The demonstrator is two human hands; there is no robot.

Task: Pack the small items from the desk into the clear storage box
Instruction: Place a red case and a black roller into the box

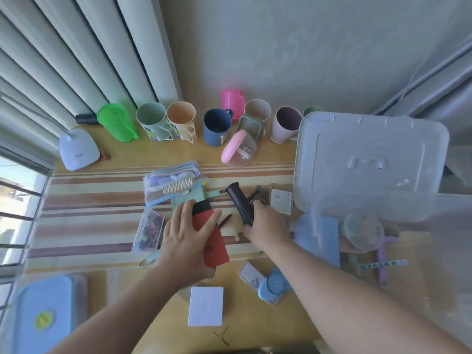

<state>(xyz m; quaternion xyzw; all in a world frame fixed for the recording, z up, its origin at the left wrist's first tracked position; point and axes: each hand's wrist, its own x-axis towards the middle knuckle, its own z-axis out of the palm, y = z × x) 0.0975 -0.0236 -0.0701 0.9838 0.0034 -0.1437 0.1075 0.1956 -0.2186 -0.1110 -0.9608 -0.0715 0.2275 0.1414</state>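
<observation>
While both hands work over the striped cloth (84, 200) at the middle of the table (163, 325), loose goods lie all round them. At far left sit one blue-lidded box (43, 312) by the near edge and one white lamp base (79, 149) at the back. Along the wall stands a row of cups: one green lidded jug (117, 122), one pale green cup (152, 123), one peach cup (181, 121), one navy mug (217, 126), one pink jug (231, 100), one beige cup (257, 109), one lilac cup (286, 123), and the rim of one more green cup (313, 110) behind the lid. On the cloth lie one zip pouch (173, 185) of brushes and one clear packet (149, 229) of coloured bits. The left hand (185, 241) reaches forward, palm down, fingers (207, 226) wrapped over one red flask (212, 238) with a black cap, tilted away from the person. One white card (205, 306) lies near the front edge. The right hand (265, 226) stretches out beside it, fingers clenched round one black tube (240, 203) that slants up and leftward. One pink-lidded tub (238, 152) lies on its side behind. At right, the clear storage box (332, 241) holds one blue pad (324, 238) and one round clear tub (362, 231), its lid (370, 164) propped up at the far side.
</observation>
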